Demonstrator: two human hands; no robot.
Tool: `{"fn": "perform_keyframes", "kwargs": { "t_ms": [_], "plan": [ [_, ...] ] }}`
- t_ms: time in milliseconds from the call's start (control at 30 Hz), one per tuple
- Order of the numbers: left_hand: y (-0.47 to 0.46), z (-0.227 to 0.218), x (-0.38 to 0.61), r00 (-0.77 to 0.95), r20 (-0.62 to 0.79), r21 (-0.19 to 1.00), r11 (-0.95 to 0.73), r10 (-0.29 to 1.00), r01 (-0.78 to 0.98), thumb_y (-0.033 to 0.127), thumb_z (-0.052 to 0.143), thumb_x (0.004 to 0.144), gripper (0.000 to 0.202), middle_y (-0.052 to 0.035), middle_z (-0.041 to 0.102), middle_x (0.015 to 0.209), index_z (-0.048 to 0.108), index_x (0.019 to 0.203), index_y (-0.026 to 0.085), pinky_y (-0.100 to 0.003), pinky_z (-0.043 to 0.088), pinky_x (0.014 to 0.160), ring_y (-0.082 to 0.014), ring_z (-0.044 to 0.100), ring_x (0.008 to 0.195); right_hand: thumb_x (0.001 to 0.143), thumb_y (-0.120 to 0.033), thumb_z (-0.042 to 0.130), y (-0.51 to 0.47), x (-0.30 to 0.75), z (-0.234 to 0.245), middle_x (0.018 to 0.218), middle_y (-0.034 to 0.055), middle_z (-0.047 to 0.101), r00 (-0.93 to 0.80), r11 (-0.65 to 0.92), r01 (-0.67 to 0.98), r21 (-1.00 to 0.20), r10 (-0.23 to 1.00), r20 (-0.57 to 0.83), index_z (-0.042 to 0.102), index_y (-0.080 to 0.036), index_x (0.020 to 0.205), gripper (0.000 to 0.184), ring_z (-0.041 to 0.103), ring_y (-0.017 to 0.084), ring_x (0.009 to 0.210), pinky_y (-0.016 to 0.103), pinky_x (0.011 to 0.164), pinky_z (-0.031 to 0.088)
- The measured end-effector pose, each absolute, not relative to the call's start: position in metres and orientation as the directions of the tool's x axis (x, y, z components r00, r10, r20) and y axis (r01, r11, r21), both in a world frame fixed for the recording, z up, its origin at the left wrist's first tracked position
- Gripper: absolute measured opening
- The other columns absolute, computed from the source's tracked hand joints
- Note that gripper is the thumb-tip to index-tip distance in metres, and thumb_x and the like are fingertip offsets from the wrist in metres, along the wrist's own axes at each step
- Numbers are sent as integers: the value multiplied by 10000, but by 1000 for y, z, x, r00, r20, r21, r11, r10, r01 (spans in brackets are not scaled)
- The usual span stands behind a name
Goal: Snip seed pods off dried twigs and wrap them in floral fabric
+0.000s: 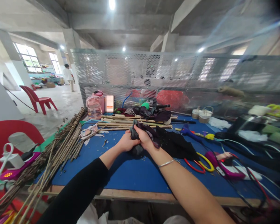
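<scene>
My left hand (126,141) and my right hand (143,137) are close together over the middle of the blue table. Both are closed on a bunched dark grey cloth (134,133), part of which hangs below the fingers. A darker, purplish piece of fabric (149,130) trails out beside my right hand; whether it belongs to the same cloth I cannot tell. Right of the hands, a black cloth (177,144) lies spread on the table. A red loop handle (196,167) and a yellow one (207,162) stick out from under its edge.
Long dry stalks (60,144) lie along the left edge. Behind my hands are bamboo sticks (121,125) and a pink clear container (95,105). To the right are a magenta power strip (233,174), cables and lidded pots (204,115). A perforated metal screen (130,71) closes the back.
</scene>
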State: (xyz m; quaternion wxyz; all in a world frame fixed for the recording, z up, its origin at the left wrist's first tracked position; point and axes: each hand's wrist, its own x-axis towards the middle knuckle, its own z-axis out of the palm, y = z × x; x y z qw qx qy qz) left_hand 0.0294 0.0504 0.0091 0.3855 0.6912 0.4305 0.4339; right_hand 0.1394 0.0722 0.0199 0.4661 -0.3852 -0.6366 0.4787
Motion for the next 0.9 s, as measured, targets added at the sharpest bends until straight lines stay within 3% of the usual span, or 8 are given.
{"fn": "perform_keyframes", "kwargs": {
  "t_ms": [100, 200, 300, 400, 533, 633, 733, 900],
  "plan": [
    [48, 15, 22, 404, 157, 963, -231, 901, 141, 238, 678, 625, 283, -92, 663, 851, 652, 872, 102, -355, 473, 789, -224, 603, 814, 848, -590, 316, 68, 141, 26, 919, 68, 697, -374, 182, 16, -983, 913, 163, 682, -191, 932, 548, 620, 224, 955, 395, 878, 468],
    [46, 25, 15, 532, 71, 994, -103, 844, 30, 282, 698, 627, 361, -110, 675, 889, 648, 936, 102, -382, 469, 812, -243, 615, 846, 811, -561, 446, 61, 147, 35, 1036, 0, 667, -324, 402, 175, -899, 885, 333, 669, -283, 952, 383, 554, 204, 1078, 428, 1037, 325],
    [45, 32, 14, 490, 160, 983, -183, 857, -1, 260, 735, 577, 422, -111, 676, 911, 651, 957, 98, -388, 466, 820, -256, 615, 859, 786, -499, 538, 56, 151, 41, 1087, -1, 641, -247, 513, 382, -769, 858, 449, 658, -316, 972, 287, 471, 234, 1175, 476, 1094, 193],
    [46, 31, 18, 483, 319, 923, -384, 816, 39, 237, 745, 562, 437, -98, 668, 989, 663, 975, 122, -364, 444, 868, -266, 588, 942, 709, -454, 655, 56, 153, 39, 1129, 18, 616, -209, 534, 460, -709, 842, 498, 654, -319, 993, 314, 423, 286, 1208, 489, 1077, 216],
    [54, 22, 16, 278, 259, 933, -314, 925, 175, 326, 680, 640, 308, -75, 685, 862, 687, 870, 120, -375, 445, 855, -264, 592, 903, 764, -494, 573, 64, 158, 37, 1121, 20, 621, -221, 470, 358, -806, 882, 416, 660, -303, 997, 314, 457, 274, 1178, 479, 1072, 232],
    [63, 15, 9, 82, 209, 959, -221, 974, 178, 417, 631, 682, 372, -78, 679, 850, 677, 885, 108, -393, 442, 847, -269, 592, 897, 841, -491, 442, 65, 160, 37, 1158, 34, 606, -410, 413, 184, -892, 857, 312, 595, -245, 1123, 404, 474, 236, 1173, 455, 1042, 300],
    [68, 10, 6, 0, 221, 971, -220, 975, 95, 462, 624, 677, 405, -91, 676, 858, 674, 853, 101, -378, 435, 854, -265, 591, 902, 795, -391, 546, 62, 155, 32, 1245, 51, 550, -542, 463, 116, -879, 771, 335, 462, -211, 1261, 507, 465, 212, 1183, 412, 1041, 310],
    [63, 16, 10, -135, 271, 952, -286, 953, -107, 405, 671, 605, 359, -68, 671, 877, 650, 836, 130, -329, 432, 846, -232, 590, 882, 753, -319, 577, 59, 141, 19, 1337, 83, 457, -492, 509, 74, -858, 767, 413, 262, -195, 1365, 700, 449, 189, 1194, 393, 1049, 289]
  ]
}}
